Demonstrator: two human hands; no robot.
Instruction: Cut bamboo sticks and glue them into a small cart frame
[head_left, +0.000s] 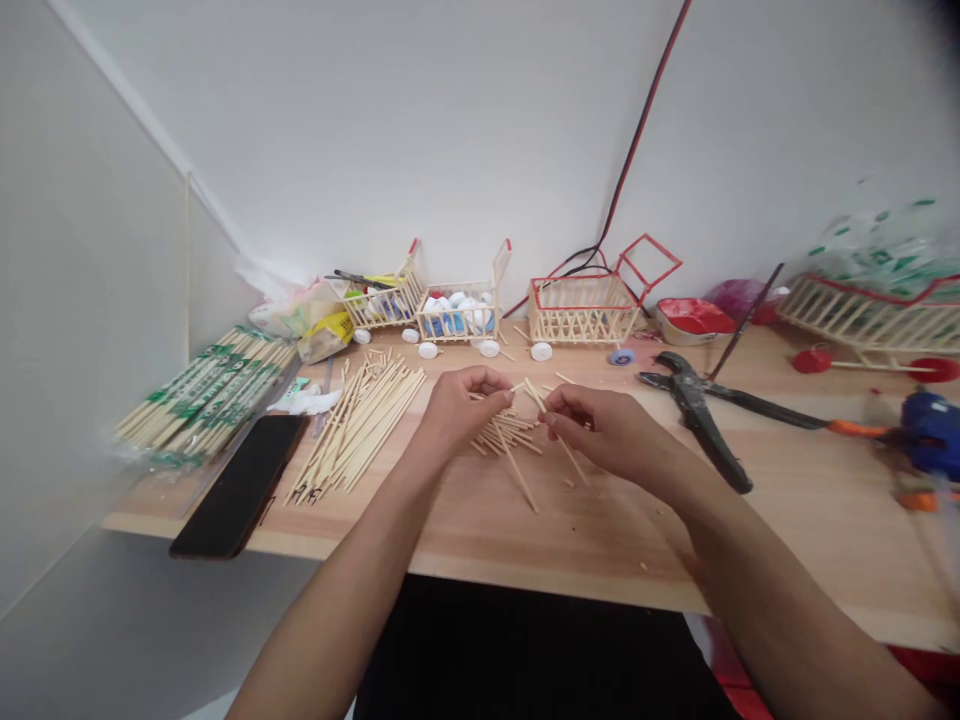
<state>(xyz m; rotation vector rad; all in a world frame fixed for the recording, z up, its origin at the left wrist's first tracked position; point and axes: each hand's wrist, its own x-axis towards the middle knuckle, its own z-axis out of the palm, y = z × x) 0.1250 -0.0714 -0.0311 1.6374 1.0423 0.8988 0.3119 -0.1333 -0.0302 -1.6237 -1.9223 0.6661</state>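
Note:
My left hand (459, 408) is curled, its fingertips pinched on a short wooden stick near a small heap of cut stick pieces (504, 434). My right hand (600, 428) pinches a thin wooden stick (537, 397) that points up and left toward the left hand. A longer stick (516, 470) lies slanted on the wooden table (585, 530) just below both hands. The two hands are almost touching over the heap.
A loose pile of long sticks (360, 425) and a black phone (240, 485) lie left. Wrapped chopstick packs (202, 390) sit far left. Small stick carts (457, 310) (581, 308) line the wall. Black pliers (701, 410) and a blue glue gun (926, 430) lie right.

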